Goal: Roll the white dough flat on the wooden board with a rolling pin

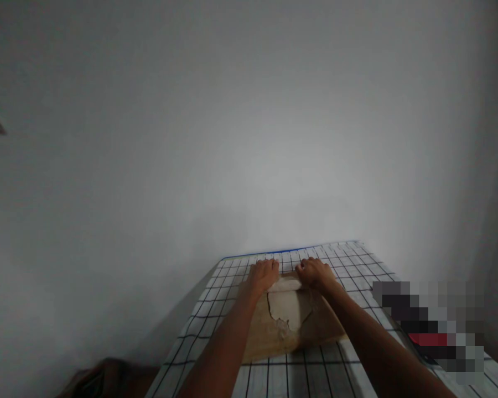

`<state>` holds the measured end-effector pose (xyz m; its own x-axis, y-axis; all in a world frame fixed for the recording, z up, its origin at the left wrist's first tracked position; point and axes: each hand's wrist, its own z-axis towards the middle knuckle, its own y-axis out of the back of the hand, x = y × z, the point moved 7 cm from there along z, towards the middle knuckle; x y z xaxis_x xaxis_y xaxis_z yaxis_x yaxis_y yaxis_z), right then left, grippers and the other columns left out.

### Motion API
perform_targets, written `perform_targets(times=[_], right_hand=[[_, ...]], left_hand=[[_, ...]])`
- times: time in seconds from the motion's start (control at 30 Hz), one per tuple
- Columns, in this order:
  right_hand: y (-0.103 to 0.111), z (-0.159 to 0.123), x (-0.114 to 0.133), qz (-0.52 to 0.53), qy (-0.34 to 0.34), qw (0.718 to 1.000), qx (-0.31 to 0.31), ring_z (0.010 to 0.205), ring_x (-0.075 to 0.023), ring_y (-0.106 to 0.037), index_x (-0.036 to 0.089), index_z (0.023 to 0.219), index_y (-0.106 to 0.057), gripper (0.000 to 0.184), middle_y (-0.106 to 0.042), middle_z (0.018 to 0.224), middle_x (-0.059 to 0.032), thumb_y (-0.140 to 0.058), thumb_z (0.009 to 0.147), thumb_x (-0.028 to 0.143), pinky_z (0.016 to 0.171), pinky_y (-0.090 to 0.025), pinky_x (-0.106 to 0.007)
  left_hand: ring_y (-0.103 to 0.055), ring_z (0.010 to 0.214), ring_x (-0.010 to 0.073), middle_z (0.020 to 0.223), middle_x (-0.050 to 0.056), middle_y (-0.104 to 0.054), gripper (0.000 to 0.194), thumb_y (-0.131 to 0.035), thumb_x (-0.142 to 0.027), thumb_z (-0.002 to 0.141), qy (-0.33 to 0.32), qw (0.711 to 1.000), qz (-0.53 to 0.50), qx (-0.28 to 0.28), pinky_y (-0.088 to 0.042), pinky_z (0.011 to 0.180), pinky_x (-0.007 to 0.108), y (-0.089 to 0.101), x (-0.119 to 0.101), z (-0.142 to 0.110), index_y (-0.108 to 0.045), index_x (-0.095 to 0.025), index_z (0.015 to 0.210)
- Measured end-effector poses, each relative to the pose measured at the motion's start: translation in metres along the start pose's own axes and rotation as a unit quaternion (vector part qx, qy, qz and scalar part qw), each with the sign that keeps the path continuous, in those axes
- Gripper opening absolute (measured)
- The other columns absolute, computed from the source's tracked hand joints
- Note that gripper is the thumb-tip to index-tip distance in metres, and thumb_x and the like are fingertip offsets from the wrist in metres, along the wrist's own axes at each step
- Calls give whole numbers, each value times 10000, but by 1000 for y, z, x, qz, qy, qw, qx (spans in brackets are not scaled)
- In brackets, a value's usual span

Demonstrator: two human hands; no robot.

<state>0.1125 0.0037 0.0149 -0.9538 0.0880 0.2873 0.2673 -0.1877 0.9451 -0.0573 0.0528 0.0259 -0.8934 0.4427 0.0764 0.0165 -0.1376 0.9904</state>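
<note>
A pale rolling pin [285,284] lies across the far part of a wooden board [319,331]. My left hand [263,275] presses on its left end and my right hand [315,273] on its right end, fingers curled over the pin. A flattened sheet of pale dough [286,310] with ragged edges lies on the board just in front of the pin. The board rests on a table covered with a white cloth [357,265] with a dark grid pattern.
A plain white wall rises right behind the table's far edge. A blurred-out patch with dark and red shapes [429,326] sits at the table's right. Something brown [108,378] lies low at the left, beyond the table's edge.
</note>
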Motion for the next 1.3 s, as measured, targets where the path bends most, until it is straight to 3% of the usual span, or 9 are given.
perform_targets(times=[0.27, 0.5, 0.67, 1.03, 1.3], right_hand=[[-11, 26, -9, 15, -21, 999, 26, 1200, -320, -656, 187, 1167, -731, 406, -692, 1300, -184, -442, 1013, 429, 1004, -496, -495], [-13, 31, -11, 2, -12, 1000, 27, 1238, -325, -638, 188, 1192, -720, 380, -687, 1303, -187, -461, 1010, 397, 1011, -493, -518], [-15, 28, -11, -1, -7, 1000, 27, 1300, -316, -598, 219, 1279, -684, 409, -671, 1348, -176, -450, 1019, 432, 1042, -473, -531], [-15, 14, -10, -4, -4, 1000, 19, 1370, -331, -549, 215, 1500, -550, 549, -607, 1470, -168, -411, 1021, 445, 1099, -432, -574], [-12, 2, -8, -11, 5, 1000, 5, 1356, -326, -565, 240, 1461, -599, 527, -626, 1461, -146, -382, 1036, 463, 1085, -460, -562]], left_hand=[[-666, 1167, 290, 1259, 142, -719, 442, -265, -286, 1089, 9, 999, 24, -34, -512, 962, 464, -1, 7, 16, -662, -206, 1266], [-663, 1193, 310, 1233, 152, -742, 515, -256, -401, 1071, 81, 996, -32, -35, -482, 1015, 513, -3, 16, 18, -723, -207, 1166], [-614, 1277, 322, 1367, 137, -689, 470, -316, -425, 1045, 72, 996, -59, -4, -461, 1052, 553, -11, 16, 17, -710, -251, 1233], [-615, 1272, 320, 1338, 147, -696, 450, -325, -398, 1058, 62, 996, -54, -21, -458, 1068, 570, -2, 8, 1, -703, -226, 1232], [-614, 1280, 332, 1328, 115, -712, 461, -340, -427, 1030, 81, 993, -82, -25, -447, 1084, 587, 0, 8, -9, -718, -238, 1216]])
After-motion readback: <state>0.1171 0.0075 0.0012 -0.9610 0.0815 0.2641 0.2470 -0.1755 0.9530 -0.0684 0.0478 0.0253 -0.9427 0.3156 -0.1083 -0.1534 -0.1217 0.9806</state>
